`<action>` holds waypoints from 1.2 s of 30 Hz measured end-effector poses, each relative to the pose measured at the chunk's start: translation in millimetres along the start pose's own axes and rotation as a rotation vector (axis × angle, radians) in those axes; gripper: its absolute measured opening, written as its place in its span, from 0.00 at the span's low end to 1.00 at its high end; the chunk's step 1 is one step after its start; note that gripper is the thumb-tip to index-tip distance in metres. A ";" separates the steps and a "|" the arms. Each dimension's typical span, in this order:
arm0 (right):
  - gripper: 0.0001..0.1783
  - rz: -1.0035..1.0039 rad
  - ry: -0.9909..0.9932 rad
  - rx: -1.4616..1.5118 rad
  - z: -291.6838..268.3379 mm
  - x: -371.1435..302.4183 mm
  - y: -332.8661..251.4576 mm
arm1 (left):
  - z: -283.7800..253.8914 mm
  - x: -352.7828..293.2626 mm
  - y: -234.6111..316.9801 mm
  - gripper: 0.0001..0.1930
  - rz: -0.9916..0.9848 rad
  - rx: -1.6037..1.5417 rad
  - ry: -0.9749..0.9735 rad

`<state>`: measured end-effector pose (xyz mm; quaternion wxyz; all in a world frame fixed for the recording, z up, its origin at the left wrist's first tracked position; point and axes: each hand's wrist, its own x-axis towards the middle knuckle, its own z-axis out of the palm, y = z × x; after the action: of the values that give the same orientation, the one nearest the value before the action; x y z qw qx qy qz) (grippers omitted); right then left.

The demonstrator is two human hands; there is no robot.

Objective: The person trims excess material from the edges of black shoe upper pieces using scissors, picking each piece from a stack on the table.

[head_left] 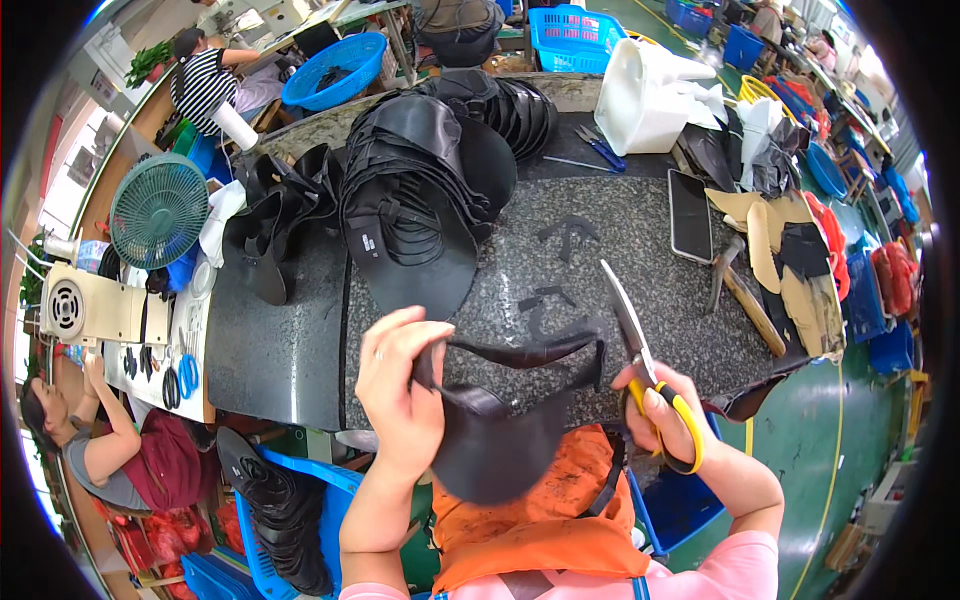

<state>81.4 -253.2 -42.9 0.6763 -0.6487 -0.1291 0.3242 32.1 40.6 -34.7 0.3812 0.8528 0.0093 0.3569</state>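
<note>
My left hand [402, 400] is closed on one end of a black leather shoe upper [505, 450], held over my lap at the table's near edge. Its narrow strap stretches to the right, its tip close to the scissors. Yellow-and-black-handled scissors [630, 318] are gripped in my right hand [668, 412], blades pointing up and away from me. Beyond my left hand lies a stack of black shoe uppers [420, 260], with several more curved ones [265, 240] to its left. Small black offcuts [550, 300] lie on the speckled table top [610, 215].
On the right lie a phone [690, 215], a hammer [750, 305] and tan cut pieces [798, 300]. A white plastic container [640, 95] stands at the back. A green fan [160, 210] is at left, and a blue crate [340, 485] of uppers is below. Co-workers sit to the left.
</note>
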 end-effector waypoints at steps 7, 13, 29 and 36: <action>0.37 -0.592 0.091 -1.013 -2.8 21.4 -49.6 | -12.4 6.2 15.0 0.10 -0.484 -0.596 -0.535; 0.40 -0.633 -0.155 -1.122 -3.2 20.9 -69.5 | -13.0 4.7 18.2 0.10 -0.415 -0.805 -0.568; 0.33 -0.344 -0.357 -0.971 -6.8 10.4 -86.7 | -6.8 5.6 18.2 0.09 -0.167 -0.723 -0.511; 0.34 -0.182 -0.416 -0.716 -12.0 7.3 -78.8 | -6.0 9.5 21.5 0.11 -0.186 -0.766 -0.595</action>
<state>115.4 -254.2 29.5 0.3935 -0.7495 -0.4241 0.3217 30.0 32.0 -12.1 0.6835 0.7120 -0.1557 0.0400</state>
